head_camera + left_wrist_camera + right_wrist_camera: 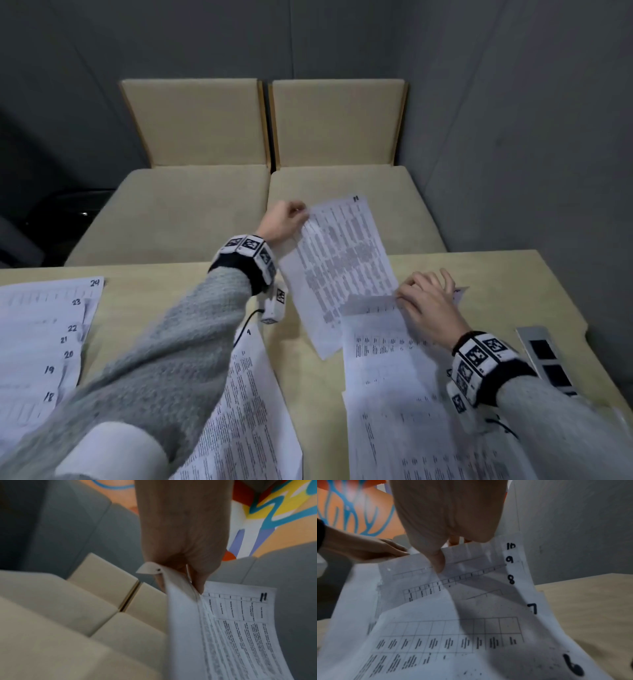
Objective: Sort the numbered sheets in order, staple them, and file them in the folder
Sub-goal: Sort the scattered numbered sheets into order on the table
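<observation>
White sheets (342, 260) with black print, beige table (513, 291), cream seats (191, 205), grey sleeves (178, 342)

Left hand (183, 545) pinches top edge of printed sheet (240, 635), corner curled over beside fingers. Handwritten "11" (263, 597) at sheet's top right corner. Beige cushions (72, 615) below left; grey wall, colourful pattern behind.

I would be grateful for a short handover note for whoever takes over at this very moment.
Left hand: pinches sheet 11 by its top edge, lifted above the table.
Right hand: lifts the top of the fanned stack 6 to 10, front right.
Fanned stack 18 to 24 lies at the far left; another printed sheet lies under the left arm.
Done: partial sorting.
Left: place 11, merge stacks, staple, file. Stapler and folder not identifiable.
</observation>
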Action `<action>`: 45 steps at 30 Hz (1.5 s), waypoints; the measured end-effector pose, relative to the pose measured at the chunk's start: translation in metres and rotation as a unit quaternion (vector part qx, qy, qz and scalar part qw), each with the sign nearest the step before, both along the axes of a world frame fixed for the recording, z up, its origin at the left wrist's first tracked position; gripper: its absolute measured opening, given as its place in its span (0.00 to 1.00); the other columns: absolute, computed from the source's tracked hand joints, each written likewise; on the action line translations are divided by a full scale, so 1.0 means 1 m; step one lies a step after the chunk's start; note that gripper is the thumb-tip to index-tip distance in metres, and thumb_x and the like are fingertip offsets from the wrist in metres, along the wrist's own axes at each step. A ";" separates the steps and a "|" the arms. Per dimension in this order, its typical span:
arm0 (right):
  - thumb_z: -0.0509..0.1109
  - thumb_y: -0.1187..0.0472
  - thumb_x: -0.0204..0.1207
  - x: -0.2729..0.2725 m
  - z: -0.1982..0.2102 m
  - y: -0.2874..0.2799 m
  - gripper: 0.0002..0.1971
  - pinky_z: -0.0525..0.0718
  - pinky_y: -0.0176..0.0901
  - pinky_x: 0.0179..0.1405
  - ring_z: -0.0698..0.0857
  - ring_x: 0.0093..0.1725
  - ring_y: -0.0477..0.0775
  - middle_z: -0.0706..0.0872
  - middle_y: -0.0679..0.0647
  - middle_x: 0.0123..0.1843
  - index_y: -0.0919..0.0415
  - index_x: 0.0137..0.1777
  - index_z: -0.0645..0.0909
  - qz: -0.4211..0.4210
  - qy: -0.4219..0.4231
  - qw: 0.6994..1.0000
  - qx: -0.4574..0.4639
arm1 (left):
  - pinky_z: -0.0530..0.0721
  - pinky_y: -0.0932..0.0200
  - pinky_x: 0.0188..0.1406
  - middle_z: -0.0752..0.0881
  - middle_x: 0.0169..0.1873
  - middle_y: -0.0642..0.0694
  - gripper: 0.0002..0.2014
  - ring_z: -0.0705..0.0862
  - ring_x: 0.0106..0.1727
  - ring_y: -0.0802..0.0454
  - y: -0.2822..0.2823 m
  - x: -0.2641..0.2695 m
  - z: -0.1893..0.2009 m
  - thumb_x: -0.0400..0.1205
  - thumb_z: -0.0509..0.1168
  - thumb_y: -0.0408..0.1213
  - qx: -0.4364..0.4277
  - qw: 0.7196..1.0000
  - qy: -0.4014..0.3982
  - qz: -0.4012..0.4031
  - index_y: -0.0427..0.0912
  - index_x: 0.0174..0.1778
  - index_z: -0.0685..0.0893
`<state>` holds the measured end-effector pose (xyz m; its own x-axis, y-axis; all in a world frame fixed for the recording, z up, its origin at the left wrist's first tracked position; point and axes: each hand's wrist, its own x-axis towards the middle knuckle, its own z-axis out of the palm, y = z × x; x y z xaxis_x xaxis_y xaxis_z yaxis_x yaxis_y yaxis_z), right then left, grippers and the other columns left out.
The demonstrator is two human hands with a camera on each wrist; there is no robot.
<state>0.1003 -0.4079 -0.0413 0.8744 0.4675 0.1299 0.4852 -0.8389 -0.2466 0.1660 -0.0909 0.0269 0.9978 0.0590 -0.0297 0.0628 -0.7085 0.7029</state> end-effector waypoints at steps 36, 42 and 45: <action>0.62 0.52 0.79 -0.251 -0.045 0.008 0.11 0.68 0.51 0.56 0.78 0.55 0.50 0.78 0.49 0.55 0.49 0.59 0.80 -0.247 0.157 0.950 -0.105 | 0.72 0.48 0.51 0.85 0.39 0.45 0.01 0.83 0.45 0.42 0.102 -0.259 -0.102 0.80 0.65 0.34 0.283 0.954 0.029 0.090 0.41 0.45 0.81; 0.50 0.48 0.84 -0.254 -0.056 0.014 0.24 0.68 0.54 0.69 0.67 0.74 0.54 0.66 0.54 0.76 0.51 0.80 0.61 -0.223 0.205 0.949 -0.091 | 0.73 0.55 0.31 0.85 0.32 0.40 0.02 0.81 0.32 0.44 0.102 -0.245 -0.027 0.82 0.64 0.30 0.216 0.972 -0.080 0.050 0.37 0.43 0.79; 0.50 0.49 0.85 -0.245 -0.051 0.020 0.24 0.68 0.53 0.70 0.66 0.75 0.55 0.64 0.54 0.77 0.52 0.80 0.59 -0.224 0.215 0.945 -0.099 | 0.81 0.46 0.40 0.89 0.42 0.30 0.08 0.87 0.42 0.34 0.090 -0.238 0.015 0.81 0.66 0.30 0.203 0.973 -0.107 0.035 0.30 0.54 0.82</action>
<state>-0.1449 -0.3881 -0.0920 0.9423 0.0157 -0.3345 -0.0395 -0.9867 -0.1577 -0.0716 -0.0012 0.0424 0.9714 0.0908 0.2192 0.0039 -0.9299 0.3678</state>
